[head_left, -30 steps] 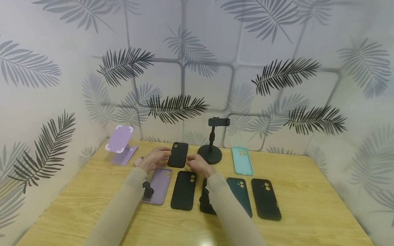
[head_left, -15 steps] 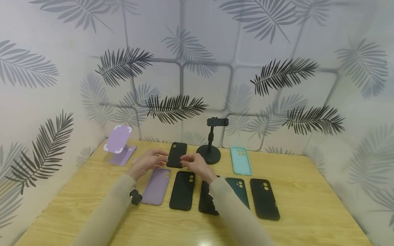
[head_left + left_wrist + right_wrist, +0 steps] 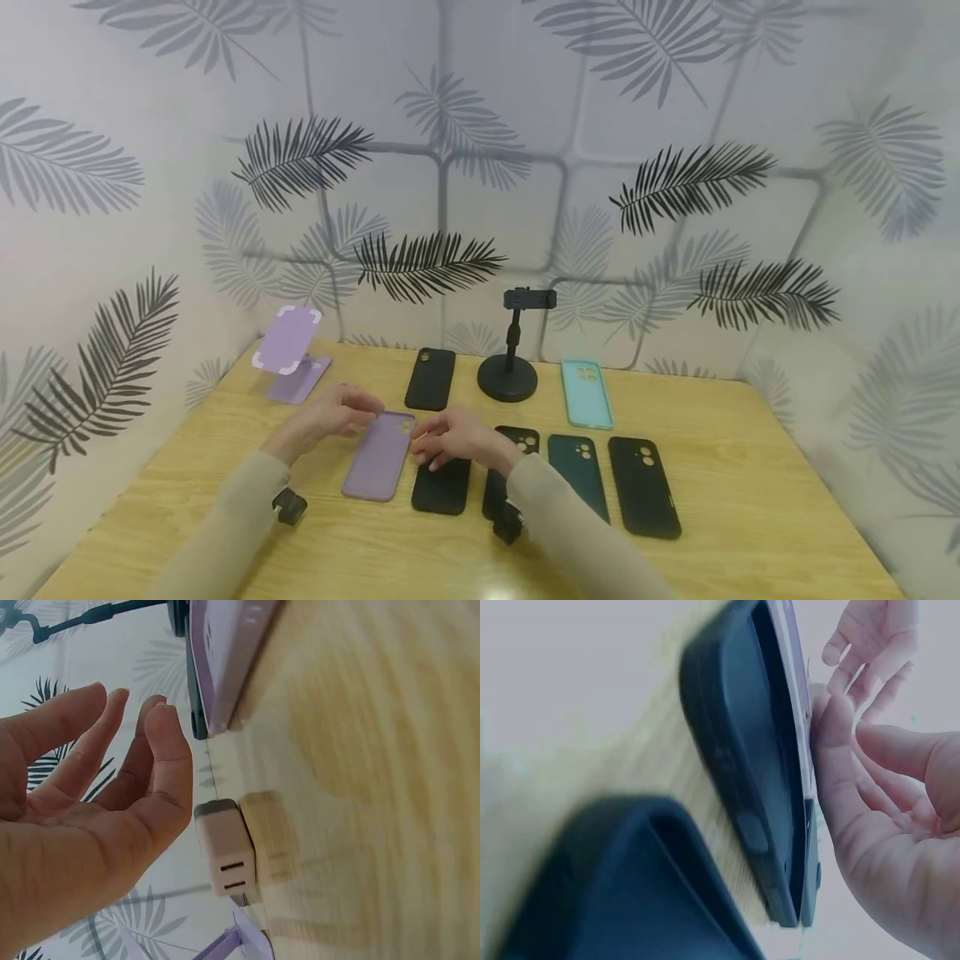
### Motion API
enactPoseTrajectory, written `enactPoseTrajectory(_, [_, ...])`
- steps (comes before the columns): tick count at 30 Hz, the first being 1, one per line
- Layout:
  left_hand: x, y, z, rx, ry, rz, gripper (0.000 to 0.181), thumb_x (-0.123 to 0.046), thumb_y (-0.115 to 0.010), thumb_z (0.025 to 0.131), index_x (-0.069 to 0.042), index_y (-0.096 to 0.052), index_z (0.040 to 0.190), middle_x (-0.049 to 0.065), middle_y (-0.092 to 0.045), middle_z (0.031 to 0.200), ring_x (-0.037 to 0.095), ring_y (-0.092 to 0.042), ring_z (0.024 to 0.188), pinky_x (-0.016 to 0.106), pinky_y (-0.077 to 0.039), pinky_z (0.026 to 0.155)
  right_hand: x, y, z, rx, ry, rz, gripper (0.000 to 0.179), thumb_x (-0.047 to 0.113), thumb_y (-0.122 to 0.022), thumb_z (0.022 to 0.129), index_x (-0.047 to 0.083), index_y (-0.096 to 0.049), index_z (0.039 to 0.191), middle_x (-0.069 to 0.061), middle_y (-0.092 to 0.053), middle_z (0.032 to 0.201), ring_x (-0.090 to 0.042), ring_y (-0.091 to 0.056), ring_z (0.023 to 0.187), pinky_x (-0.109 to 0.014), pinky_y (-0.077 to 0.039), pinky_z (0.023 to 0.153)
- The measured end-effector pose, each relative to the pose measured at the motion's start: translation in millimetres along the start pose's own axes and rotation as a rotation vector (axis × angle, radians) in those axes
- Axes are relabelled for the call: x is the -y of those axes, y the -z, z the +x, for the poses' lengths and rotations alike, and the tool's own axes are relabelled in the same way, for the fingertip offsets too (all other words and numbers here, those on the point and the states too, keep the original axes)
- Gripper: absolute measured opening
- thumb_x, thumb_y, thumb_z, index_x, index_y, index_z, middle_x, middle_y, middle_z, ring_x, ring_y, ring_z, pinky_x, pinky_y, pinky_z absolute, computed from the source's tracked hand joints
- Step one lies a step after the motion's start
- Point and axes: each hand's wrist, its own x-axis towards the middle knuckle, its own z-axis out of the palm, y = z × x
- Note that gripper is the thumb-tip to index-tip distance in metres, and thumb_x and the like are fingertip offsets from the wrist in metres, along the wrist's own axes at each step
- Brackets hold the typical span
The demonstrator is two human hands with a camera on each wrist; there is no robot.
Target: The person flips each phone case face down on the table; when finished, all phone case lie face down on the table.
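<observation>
My left hand hovers at the upper left of a purple phone case, fingers loosely curved. In the left wrist view nothing lies between my left hand's fingers. My right hand hangs over a black phone case and hides its upper part; its fingertips are near the purple case's right edge. The right wrist view shows my right hand with bent, relaxed fingers holding nothing, beside the black case. The phone cases lie flat on the wooden table.
Behind lie another black case and a turquoise case, with a black phone stand between them. Dark green and black cases lie right. A purple stand stands back left; a pink block with slots is near my left hand.
Both hands have moved back toward the person, from beside the rear black case to around the top of the purple case. The phone cases stay where they were.
</observation>
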Motion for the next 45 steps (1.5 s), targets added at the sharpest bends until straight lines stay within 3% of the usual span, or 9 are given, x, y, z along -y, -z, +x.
enactPoseTrajectory(6, [5.6, 0.1, -16.9, 0.001, 0.076, 0.027, 0.035, 0.002, -0.06, 0.092, 0.006, -0.059, 0.126, 0.027, -0.057, 0.127, 0.028, -0.063, 0.105, 0.039, -0.06, 0.081, 6.1, -14.5, -7.9, 0.062, -0.045, -0.02, 0.027, 0.004, -0.061, 0.095, -0.005, -0.066, 0.12, -0.021, -0.074, 0.098, -0.016, -0.071, 0.076, -0.026, -0.058, 0.057])
enactPoseTrajectory(11, [5.2, -3.8, -19.5, 0.022, 0.129, -0.02, 0.036, 0.007, -0.057, 0.09, 0.006, -0.056, 0.126, 0.027, -0.053, 0.126, 0.028, -0.059, 0.104, 0.039, -0.061, 0.075, 10.0, -16.4, -6.9, 0.062, -0.064, -0.036, 0.027, 0.006, -0.062, 0.095, -0.005, -0.067, 0.119, -0.018, -0.074, 0.097, -0.024, -0.073, 0.083, -0.026, -0.059, 0.058])
enactPoseTrajectory(16, [4.7, -5.0, -19.4, 0.021, 0.143, -0.028, 0.042, 0.008, -0.057, 0.09, 0.006, -0.051, 0.131, 0.027, -0.052, 0.122, 0.027, -0.06, 0.099, 0.038, -0.061, 0.072, 10.8, -16.0, -4.9, 0.061, -0.079, -0.023, 0.029, 0.006, -0.061, 0.096, -0.007, -0.065, 0.122, -0.017, -0.074, 0.099, -0.028, -0.073, 0.09, -0.028, -0.06, 0.061])
enactPoseTrajectory(22, [8.7, 0.6, -19.6, 0.035, 0.125, -0.073, 0.056, 0.007, -0.059, 0.088, 0.007, -0.04, 0.141, 0.027, -0.057, 0.116, 0.024, -0.064, 0.091, 0.038, -0.061, 0.075, 13.1, -15.1, -3.0, 0.064, -0.082, 0.004, 0.03, 0.006, -0.06, 0.097, -0.009, -0.064, 0.123, -0.02, -0.072, 0.105, -0.033, -0.072, 0.097, -0.031, -0.061, 0.066])
enactPoseTrajectory(29, [14.8, 11.7, -17.2, 0.155, 0.048, -0.205, 0.069, 0.004, -0.062, 0.09, 0.005, -0.027, 0.149, 0.035, -0.051, 0.129, 0.026, -0.065, 0.101, 0.042, -0.059, 0.085, 12.1, -15.9, -0.4, 0.075, -0.093, 0.021, 0.027, 0.008, -0.059, 0.097, -0.006, -0.066, 0.12, -0.021, -0.072, 0.104, -0.033, -0.072, 0.094, -0.032, -0.062, 0.066])
enactPoseTrajectory(37, [14.4, 15.6, -14.6, 0.234, -0.016, -0.31, 0.079, -0.001, -0.063, 0.093, -0.005, -0.015, 0.155, 0.023, -0.057, 0.12, 0.026, -0.064, 0.105, 0.046, -0.055, 0.092, 9.5, -18.7, 4.3, 0.082, -0.106, 0.068, 0.024, 0.009, -0.057, 0.099, -0.003, -0.069, 0.116, -0.023, -0.073, 0.102, -0.033, -0.073, 0.089, -0.034, -0.062, 0.07])
enactPoseTrajectory(40, [12.6, 13.9, -14.2, 0.245, -0.021, -0.339, 0.078, -0.002, -0.062, 0.094, -0.008, -0.015, 0.156, 0.031, -0.052, 0.131, 0.03, -0.063, 0.11, 0.049, -0.055, 0.093, 9.3, -20.7, 5.4, 0.079, -0.103, 0.089, 0.031, 0.01, -0.057, 0.099, -0.005, -0.063, 0.126, -0.022, -0.072, 0.105, -0.034, -0.072, 0.093, -0.036, -0.062, 0.073])
enactPoseTrajectory(45, [9.2, 8.2, -15.3, 0.28, -0.029, -0.356, 0.08, -0.007, -0.06, 0.097, -0.014, -0.01, 0.159, 0.039, -0.026, 0.15, 0.043, -0.046, 0.131, 0.053, -0.05, 0.099, 11.3, -24.9, 4.0, 0.064, -0.079, 0.114, 0.041, 0.016, -0.056, 0.101, -0.004, -0.054, 0.136, -0.023, -0.071, 0.109, -0.034, -0.071, 0.097, -0.039, -0.061, 0.08])
